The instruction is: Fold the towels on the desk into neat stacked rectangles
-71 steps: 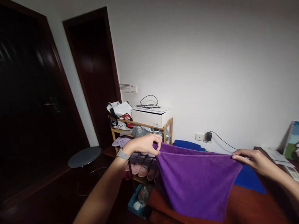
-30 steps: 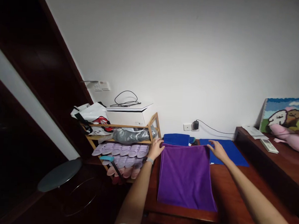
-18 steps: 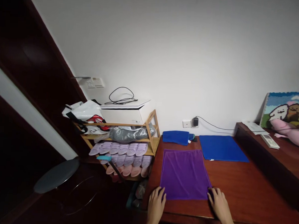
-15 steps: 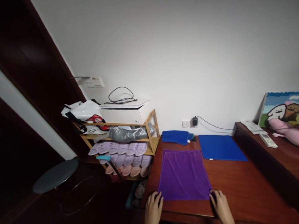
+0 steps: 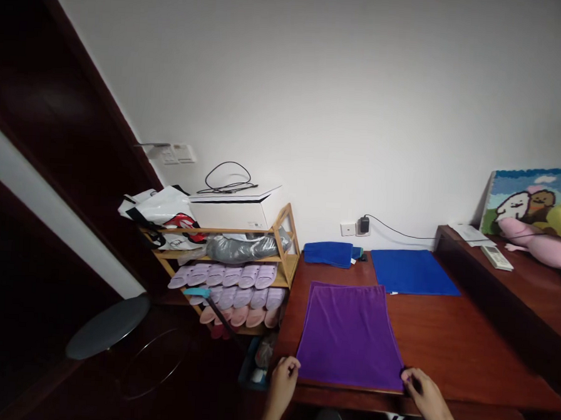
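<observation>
A purple cloth (image 5: 351,336) lies spread on the reddish-brown table (image 5: 447,344), its near edge close to the table's front. At its near left corner, my left hand (image 5: 283,382) pinches the fabric. My right hand (image 5: 424,393) grips the near right corner between thumb and fingers. Beyond the purple cloth, a flat blue cloth (image 5: 413,271) lies to the right, with a small white tag at its near edge. A folded blue cloth (image 5: 327,254) sits at the back left, by the wall.
Left of the table stands a wooden rack (image 5: 285,254) with several slippers (image 5: 232,275) and a white box (image 5: 233,214) on top. A round stool (image 5: 109,326) is further left. A raised side surface on the right bears a remote (image 5: 497,258) and a pink plush toy (image 5: 537,242).
Both hands have closed on the near corners of the purple cloth. The cloth has slid toward me, and its near edge is pulled straighter.
</observation>
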Demonstrator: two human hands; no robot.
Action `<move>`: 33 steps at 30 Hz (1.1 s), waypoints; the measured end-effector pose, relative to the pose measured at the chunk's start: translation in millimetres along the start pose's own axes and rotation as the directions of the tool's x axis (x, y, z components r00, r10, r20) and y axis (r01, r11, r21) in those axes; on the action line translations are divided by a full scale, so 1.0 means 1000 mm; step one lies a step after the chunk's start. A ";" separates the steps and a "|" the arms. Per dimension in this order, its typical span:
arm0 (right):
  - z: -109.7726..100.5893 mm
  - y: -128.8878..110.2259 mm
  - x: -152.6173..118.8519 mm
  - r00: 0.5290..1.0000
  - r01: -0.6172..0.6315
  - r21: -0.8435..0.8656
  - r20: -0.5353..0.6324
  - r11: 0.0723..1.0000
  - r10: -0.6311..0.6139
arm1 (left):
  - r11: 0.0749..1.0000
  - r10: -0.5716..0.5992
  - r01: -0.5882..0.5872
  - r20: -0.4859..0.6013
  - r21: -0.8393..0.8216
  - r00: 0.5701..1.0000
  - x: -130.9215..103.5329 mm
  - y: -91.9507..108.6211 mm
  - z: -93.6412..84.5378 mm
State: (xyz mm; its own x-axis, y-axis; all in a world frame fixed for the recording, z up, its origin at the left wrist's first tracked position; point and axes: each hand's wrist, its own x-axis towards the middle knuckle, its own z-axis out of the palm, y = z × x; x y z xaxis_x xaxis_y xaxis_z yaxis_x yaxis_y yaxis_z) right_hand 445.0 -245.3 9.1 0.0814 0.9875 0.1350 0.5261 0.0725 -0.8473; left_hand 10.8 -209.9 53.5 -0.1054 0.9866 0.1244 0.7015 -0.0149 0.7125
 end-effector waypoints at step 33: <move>-0.004 -0.036 0.275 0.844 -0.512 -0.388 -0.063 0.766 0.532 | 0.983 0.124 -0.102 -0.143 0.151 0.982 -0.022 -0.030 0.022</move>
State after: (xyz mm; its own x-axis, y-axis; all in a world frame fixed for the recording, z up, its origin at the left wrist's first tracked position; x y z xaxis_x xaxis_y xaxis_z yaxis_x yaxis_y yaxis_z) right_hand 451.9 23.6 78.6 0.4020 0.8634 -0.3047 0.6897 -0.5045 -0.5194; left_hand 7.5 -227.8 14.2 -0.1175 0.9436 0.3097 0.8069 -0.0910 0.5837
